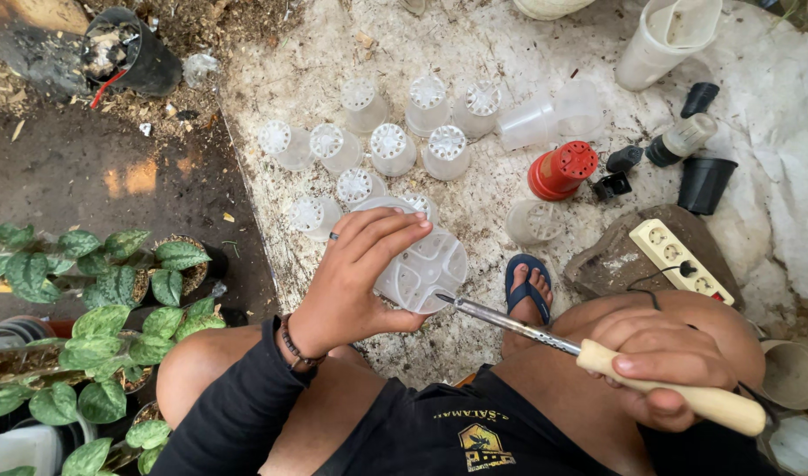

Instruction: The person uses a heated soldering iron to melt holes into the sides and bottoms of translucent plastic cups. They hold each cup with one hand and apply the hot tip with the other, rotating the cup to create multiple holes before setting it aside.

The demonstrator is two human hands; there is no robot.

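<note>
Clear plastic, a small see-through pot [419, 267], sits tipped on its side in the left hand [351, 282], whose fingers [382, 231] are wrapped shut over its wall so the slotted base faces the right hand. That right hand [659, 361] is fisted tight round the pale wooden handle of a soldering iron [598, 357], its metal tip touching the base rim just below the left fingers. The step in hand looks like melting a hole in the base; next would call for a steady press and a slight turn of the pot. Beyond the left fingers stand upturned clear pots [377, 145] on a dirty white sheet [774, 79]; a red pot [560, 169] and white power strip [677, 256] lie beyond the right.
</note>
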